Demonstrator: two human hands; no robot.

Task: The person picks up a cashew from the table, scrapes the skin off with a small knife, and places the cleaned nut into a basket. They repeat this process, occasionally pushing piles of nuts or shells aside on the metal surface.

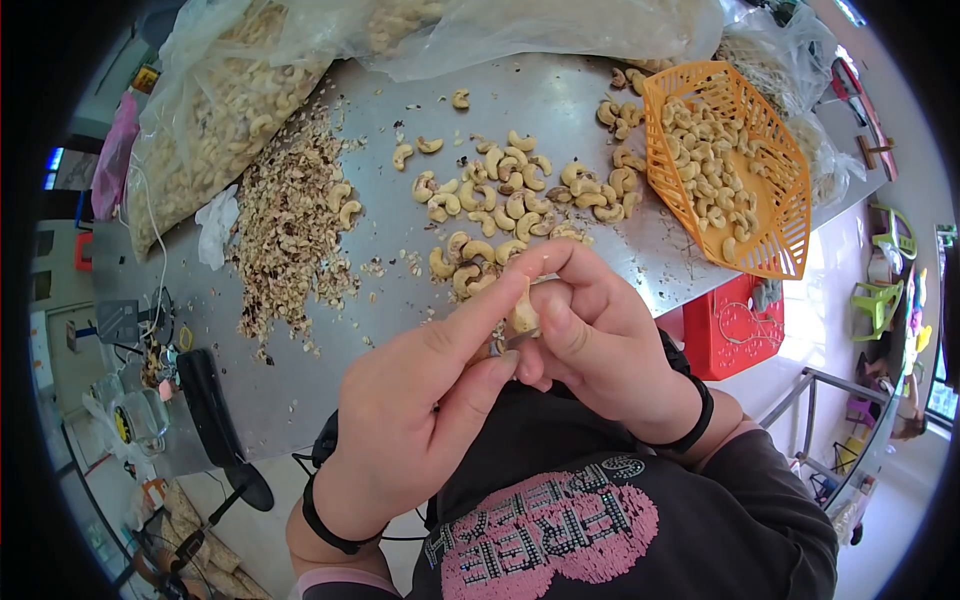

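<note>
In front of my chest the two hands meet around one pale cashew nut (523, 314). My right hand (615, 345) is closed, pinching the nut between thumb and fingers. My left hand (410, 400) is closed too, its thumb and forefinger on a small metal blade (520, 339) that touches the lower part of the nut; most of the blade is hidden by the fingers. Just beyond the hands, a loose group of cashew nuts (490, 200) lies on the metal table (390, 120), some with brown skin patches.
To the left sits a heap of skin flakes and broken bits (290, 230). A large clear bag of cashews (225, 120) stands behind it. An orange plastic basket (795, 225) with cashews rests at the table's right edge. A black case (210, 405) lies at lower left; a red stool (725, 340) stands right.
</note>
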